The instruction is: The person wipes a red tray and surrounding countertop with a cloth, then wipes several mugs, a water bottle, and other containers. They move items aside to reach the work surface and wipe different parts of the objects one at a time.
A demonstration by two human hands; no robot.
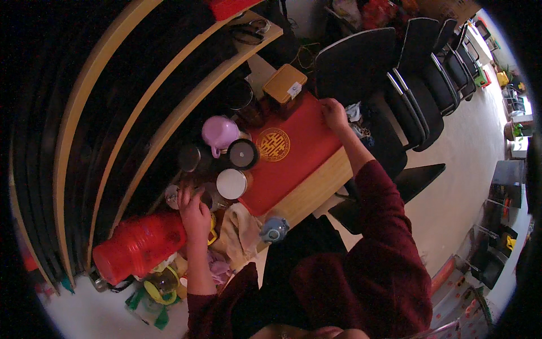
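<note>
A red sheet (302,146) with a gold double-happiness emblem (273,145) lies on a wooden tabletop (311,178). My right hand (334,114) has its fingers curled at the sheet's right edge and seems to pinch it. My left hand (194,207) reaches among the cups and jars, beside a large red plastic container (142,243) on its side. Its fingertips are dark, so any grip is unclear. Near them are a white-lidded jar (232,184), a dark round lid (243,154) and a purple mug (220,131).
A yellow-lidded box (285,83) stands behind the sheet. A beige cloth (240,233) and a blue-grey pot-like item (274,229) sit at the near edge. Wood-edged shelves (169,120) rise on the left; black chairs (360,63) line the right.
</note>
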